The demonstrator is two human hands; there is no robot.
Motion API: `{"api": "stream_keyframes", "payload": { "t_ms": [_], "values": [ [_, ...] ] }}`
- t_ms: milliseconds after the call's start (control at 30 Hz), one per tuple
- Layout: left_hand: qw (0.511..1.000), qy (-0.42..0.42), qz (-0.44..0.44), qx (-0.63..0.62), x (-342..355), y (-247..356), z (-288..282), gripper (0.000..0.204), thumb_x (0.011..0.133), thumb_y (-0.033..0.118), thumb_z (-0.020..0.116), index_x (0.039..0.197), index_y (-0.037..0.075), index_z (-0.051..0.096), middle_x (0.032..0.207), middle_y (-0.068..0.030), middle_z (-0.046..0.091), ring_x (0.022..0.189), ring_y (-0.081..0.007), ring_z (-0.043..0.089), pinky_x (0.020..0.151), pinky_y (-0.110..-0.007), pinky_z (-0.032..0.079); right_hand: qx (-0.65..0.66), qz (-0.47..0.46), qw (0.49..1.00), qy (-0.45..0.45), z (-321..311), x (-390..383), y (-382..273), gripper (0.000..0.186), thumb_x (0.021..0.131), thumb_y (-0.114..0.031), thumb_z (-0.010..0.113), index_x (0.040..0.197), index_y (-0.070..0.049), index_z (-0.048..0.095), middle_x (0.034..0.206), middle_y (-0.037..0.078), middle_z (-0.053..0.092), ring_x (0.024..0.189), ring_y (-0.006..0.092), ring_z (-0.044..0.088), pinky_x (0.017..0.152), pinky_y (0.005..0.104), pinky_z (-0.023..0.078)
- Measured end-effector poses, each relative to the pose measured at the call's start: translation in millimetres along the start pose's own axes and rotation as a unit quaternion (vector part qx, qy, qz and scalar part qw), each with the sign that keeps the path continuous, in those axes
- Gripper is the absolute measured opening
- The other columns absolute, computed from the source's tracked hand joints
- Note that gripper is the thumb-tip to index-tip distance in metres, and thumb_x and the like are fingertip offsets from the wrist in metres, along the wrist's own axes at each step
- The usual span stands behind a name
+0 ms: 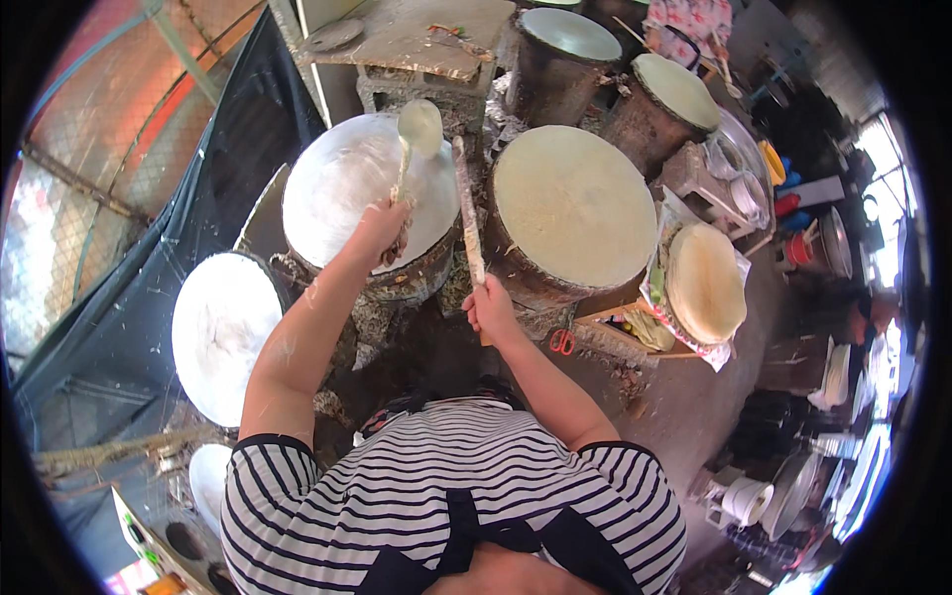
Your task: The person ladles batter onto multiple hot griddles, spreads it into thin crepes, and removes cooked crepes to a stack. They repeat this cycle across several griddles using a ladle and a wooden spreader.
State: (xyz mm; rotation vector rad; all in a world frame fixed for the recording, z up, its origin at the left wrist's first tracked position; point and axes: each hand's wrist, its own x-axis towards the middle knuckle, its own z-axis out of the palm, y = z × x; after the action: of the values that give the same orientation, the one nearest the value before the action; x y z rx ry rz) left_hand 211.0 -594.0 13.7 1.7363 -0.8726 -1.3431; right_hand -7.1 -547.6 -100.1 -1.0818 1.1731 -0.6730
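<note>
My left hand (385,230) is closed on the handle of a batter-coated ladle (419,126), held over the upper right part of a round whitish griddle (342,188) on a blackened drum. My right hand (488,309) grips a long, flat, batter-crusted stick (468,208), which points up between that griddle and the round griddle (573,208) to its right, covered in a thin pale layer. A stack of round flatbreads (706,283) rests on patterned cloth at the right. Red scissors (561,341) show below the right griddle.
Another white griddle (226,337) is at my left beside dark sheeting (139,307). Behind are a block-supported board (387,35) and smaller drums with lids or griddles (674,89). Bowls, pots and a wooden crate (615,335) crowd the right side. Mesh fencing (119,99) stands at upper left.
</note>
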Motion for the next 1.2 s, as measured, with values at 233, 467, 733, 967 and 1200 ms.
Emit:
{"api": "stream_keyframes", "payload": {
  "t_ms": [233, 467, 733, 967, 1200],
  "values": [
    [0.880, 0.149, 0.214, 0.398, 41.5, -70.7, -10.5, 0.031, 0.085, 0.022, 0.049, 0.109, 0.004, 0.051, 0.082, -0.0188, 0.061, 0.074, -0.0340, 0.061, 0.062, -0.044, 0.049, -0.025, -0.034, 0.997, 0.059, 44.6, 0.1, 5.9, 0.014, 0.089, -0.010, 0.040, 0.099, -0.002, 0.047, 0.066, 0.006, 0.054, 0.044, 0.0110, 0.048, 0.038, 0.0254, 0.039],
    [0.763, 0.232, 0.297, 0.525, 36.3, -69.1, -42.5, 0.041, 0.083, 0.020, 0.056, 0.122, 0.009, 0.049, 0.093, -0.0150, 0.056, 0.076, -0.0322, 0.061, 0.064, -0.042, 0.050, -0.042, -0.104, 0.989, 0.096, 70.8, 23.2, 4.3, 0.009, 0.087, -0.007, 0.043, 0.090, -0.001, 0.049, 0.059, 0.008, 0.050, 0.038, 0.0141, 0.046, 0.035, 0.0282, 0.037],
    [0.765, 0.263, 0.283, 0.515, 42.2, -81.1, -60.6, 0.048, 0.083, 0.019, 0.057, 0.129, 0.010, 0.045, 0.092, -0.0156, 0.056, 0.074, -0.0317, 0.061, 0.061, -0.041, 0.050, -0.260, -0.285, 0.903, 0.189, 75.4, 49.9, 18.0, 0.013, 0.083, -0.009, 0.051, 0.090, 0.002, 0.051, 0.080, 0.021, 0.053, 0.072, 0.0358, 0.055, 0.062, 0.0437, 0.044],
    [0.775, 0.309, 0.288, 0.470, 45.3, -85.1, -71.1, 0.050, 0.082, 0.019, 0.058, 0.130, 0.010, 0.044, 0.092, -0.0155, 0.055, 0.072, -0.0321, 0.060, 0.059, -0.041, 0.049, -0.240, -0.267, 0.913, 0.194, 87.5, 55.5, 6.4, 0.020, 0.081, -0.006, 0.051, 0.099, 0.001, 0.055, 0.080, 0.025, 0.052, 0.080, 0.0412, 0.052, 0.071, 0.0446, 0.043],
    [0.814, 0.332, 0.275, 0.390, 47.3, -78.4, -83.5, 0.050, 0.083, 0.019, 0.057, 0.130, 0.009, 0.043, 0.096, -0.0164, 0.056, 0.078, -0.0313, 0.060, 0.063, -0.040, 0.049, -0.291, -0.226, 0.913, 0.177, 83.9, 54.7, -11.6, 0.026, 0.080, -0.003, 0.048, 0.104, 0.005, 0.053, 0.089, 0.027, 0.051, 0.085, 0.0430, 0.051, 0.077, 0.0466, 0.043]
  ]
}}
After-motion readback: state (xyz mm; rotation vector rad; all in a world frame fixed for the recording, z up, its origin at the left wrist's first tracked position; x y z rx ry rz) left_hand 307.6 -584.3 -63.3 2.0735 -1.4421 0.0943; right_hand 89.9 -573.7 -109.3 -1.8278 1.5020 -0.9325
